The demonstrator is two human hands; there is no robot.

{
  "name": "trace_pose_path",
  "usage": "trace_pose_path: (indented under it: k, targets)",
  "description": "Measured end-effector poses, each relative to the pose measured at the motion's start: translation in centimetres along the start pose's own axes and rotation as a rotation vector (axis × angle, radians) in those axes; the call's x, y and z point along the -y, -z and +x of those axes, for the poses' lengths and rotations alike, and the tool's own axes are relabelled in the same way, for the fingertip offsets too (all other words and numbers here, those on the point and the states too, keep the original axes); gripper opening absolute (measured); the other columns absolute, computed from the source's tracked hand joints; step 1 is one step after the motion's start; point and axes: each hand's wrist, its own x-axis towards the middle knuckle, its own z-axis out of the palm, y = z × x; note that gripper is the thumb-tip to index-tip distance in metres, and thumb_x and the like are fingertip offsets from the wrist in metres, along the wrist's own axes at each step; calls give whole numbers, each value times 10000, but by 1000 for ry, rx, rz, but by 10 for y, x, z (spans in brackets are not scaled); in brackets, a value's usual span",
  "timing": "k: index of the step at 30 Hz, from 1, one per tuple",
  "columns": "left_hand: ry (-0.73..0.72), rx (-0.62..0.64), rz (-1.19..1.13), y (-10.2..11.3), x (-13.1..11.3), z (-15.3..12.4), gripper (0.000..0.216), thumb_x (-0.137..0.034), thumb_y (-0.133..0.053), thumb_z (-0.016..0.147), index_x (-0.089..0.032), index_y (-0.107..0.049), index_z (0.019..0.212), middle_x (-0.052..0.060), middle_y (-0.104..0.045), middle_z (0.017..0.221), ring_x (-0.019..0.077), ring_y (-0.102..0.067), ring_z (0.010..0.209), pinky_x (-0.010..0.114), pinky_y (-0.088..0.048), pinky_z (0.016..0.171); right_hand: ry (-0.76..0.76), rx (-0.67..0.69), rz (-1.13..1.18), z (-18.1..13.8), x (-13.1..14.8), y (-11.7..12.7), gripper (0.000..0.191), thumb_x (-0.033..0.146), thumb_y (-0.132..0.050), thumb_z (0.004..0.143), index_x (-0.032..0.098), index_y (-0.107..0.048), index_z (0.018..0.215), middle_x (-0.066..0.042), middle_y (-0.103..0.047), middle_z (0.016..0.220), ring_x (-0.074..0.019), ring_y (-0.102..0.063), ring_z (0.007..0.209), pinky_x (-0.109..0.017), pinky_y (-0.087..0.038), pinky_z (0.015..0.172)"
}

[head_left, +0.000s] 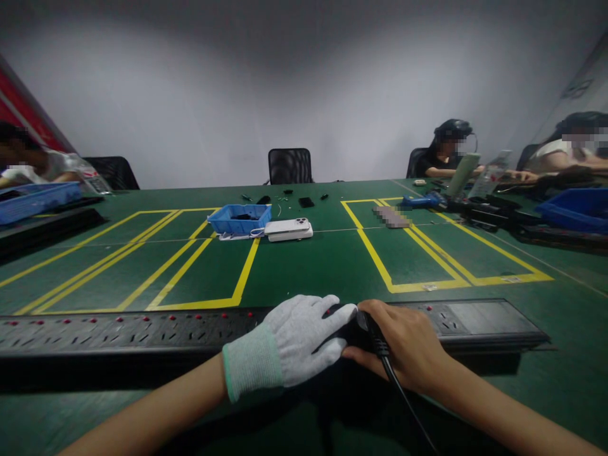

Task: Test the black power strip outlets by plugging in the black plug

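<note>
A long black power strip (142, 329) with red switches lies across the green table near me. My left hand (297, 339), in a white glove, rests on top of the strip with fingers curled over it. My bare right hand (403, 342) is closed around a black plug (373, 329) whose cable (403, 399) runs back toward me. The plug sits at the strip, right beside my left fingertips. Whether the plug is seated in a socket is hidden by my hands.
A small blue tray (239, 220) and a white phone on a power bank (288, 228) lie mid-table among yellow floor-tape rectangles (380, 259). Other people sit at the far left and right with blue bins (577, 209) and tools. A black chair (289, 166) stands opposite.
</note>
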Motion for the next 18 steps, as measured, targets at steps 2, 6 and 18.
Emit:
trace_pose_path:
  k: [2,6,18]
  targets:
    - [-4,4,-8,1,0,0,459,-391,-301,926,-217,-353,1348,92,-486,1257,223,-511,1055,381,-431,887,-6,-4,3,0,0,0,415,566,-505,811,181,-485,964,-48,-617,794,-193,-616,685,-264,-397,589]
    - [2,26,-18,6,-2,1,450,-367,-297,926,-211,-354,1345,91,-492,1246,227,-509,1054,386,-423,895,-6,-1,7,0,1,1,396,553,-494,820,184,-490,966,-49,-620,801,-189,-617,692,-257,-394,585]
    - [2,67,-22,4,0,0,583,-506,-352,881,-201,-310,1376,113,-455,1294,269,-491,1061,424,-429,874,4,-4,30,-1,0,1,318,464,-472,848,178,-482,988,-51,-622,798,-186,-616,698,-256,-393,591]
